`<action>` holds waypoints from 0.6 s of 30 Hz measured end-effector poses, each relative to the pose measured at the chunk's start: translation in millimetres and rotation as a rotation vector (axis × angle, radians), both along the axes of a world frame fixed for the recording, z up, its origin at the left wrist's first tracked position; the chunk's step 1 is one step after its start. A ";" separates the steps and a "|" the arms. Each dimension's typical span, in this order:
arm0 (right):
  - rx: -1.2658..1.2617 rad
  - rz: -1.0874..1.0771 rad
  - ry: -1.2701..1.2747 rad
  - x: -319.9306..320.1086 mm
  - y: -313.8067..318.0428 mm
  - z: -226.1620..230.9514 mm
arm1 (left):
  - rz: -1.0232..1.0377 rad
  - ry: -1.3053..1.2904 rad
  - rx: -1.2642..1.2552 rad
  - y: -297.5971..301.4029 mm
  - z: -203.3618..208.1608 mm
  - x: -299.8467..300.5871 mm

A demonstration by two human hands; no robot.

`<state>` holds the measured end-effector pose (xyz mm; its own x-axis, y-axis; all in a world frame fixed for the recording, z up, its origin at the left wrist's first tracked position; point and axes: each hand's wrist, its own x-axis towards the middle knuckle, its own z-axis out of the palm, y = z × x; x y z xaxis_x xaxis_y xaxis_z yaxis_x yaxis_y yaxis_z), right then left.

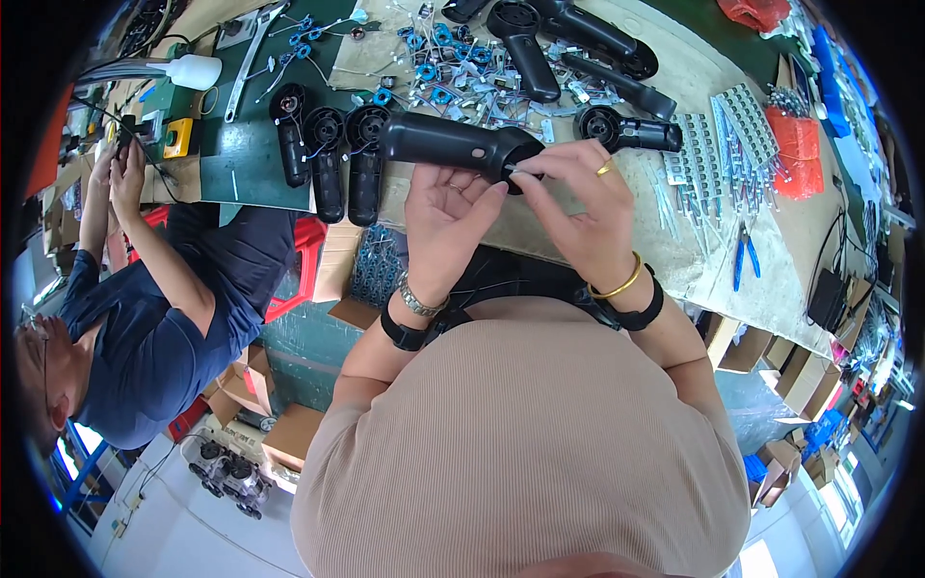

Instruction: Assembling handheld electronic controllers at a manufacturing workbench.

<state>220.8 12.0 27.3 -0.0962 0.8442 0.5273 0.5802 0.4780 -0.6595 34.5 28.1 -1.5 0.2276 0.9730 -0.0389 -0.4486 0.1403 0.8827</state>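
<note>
A black plastic housing (436,142) with a long handle and a round head, like a handheld fan's shell, lies across my left hand (441,220). The fingers curl beneath the handle and the thumb presses near the head. At the round end, my right hand (590,210) pinches thumb and forefinger together. A tiny pale piece shows at those fingertips, too small to name. Left of the housing, three open black shells (328,159) stand side by side at the table edge. Another open shell (628,130) rests just beyond my right hand.
Small wired parts with blue rings (448,58) are heaped behind the housing, near more black shells (520,48). To the right are component strips (742,125), a red bag (795,154) and blue-handled pliers (745,257). A co-worker (164,318) sits at left, hands on the bench.
</note>
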 end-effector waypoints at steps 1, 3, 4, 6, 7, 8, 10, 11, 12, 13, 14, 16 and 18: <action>-0.108 -0.016 0.089 -1.6 -2.4 -0.5 | 0.000 0.000 -0.001 -0.2 -0.4 0.5; -0.323 -0.048 0.267 -3.7 -6.1 -1.6 | 0.015 -0.002 0.016 -0.4 -1.5 1.8; -0.323 -0.048 0.267 -3.7 -5.8 -2.8 | 0.022 -0.004 0.025 -0.3 -2.2 2.0; -0.495 -0.051 0.462 -3.2 -3.1 -5.4 | 0.018 -0.002 0.030 0.0 -4.8 0.3; -0.580 -0.053 0.559 -3.0 -2.4 -5.8 | 0.015 -0.001 0.035 0.4 -5.6 -0.9; -0.580 -0.053 0.559 -2.5 -2.3 -5.1 | 0.012 0.000 0.040 0.7 -6.4 -2.1; -0.499 -0.095 0.451 -0.1 -2.5 -1.6 | 0.004 -0.013 0.049 1.0 -5.8 -3.9; -0.459 -0.116 0.396 1.1 -2.4 0.2 | -0.003 -0.027 0.057 0.9 -4.9 -4.8; -0.460 -0.116 0.397 2.3 -1.7 1.9 | -0.011 -0.040 0.065 0.6 -4.3 -5.9; -0.512 -0.013 0.492 3.5 -0.4 3.7 | -0.011 -0.040 0.064 -0.8 -6.4 -8.2; -0.563 0.091 0.588 5.0 0.8 5.5 | -0.035 0.020 0.117 -3.4 -11.3 -11.6; -0.612 0.197 0.681 9.0 1.7 8.7 | -0.083 0.138 0.224 -3.5 -7.7 -14.0; -0.341 0.203 0.336 15.9 0.9 11.2 | -0.111 0.080 0.284 3.2 -6.3 -14.7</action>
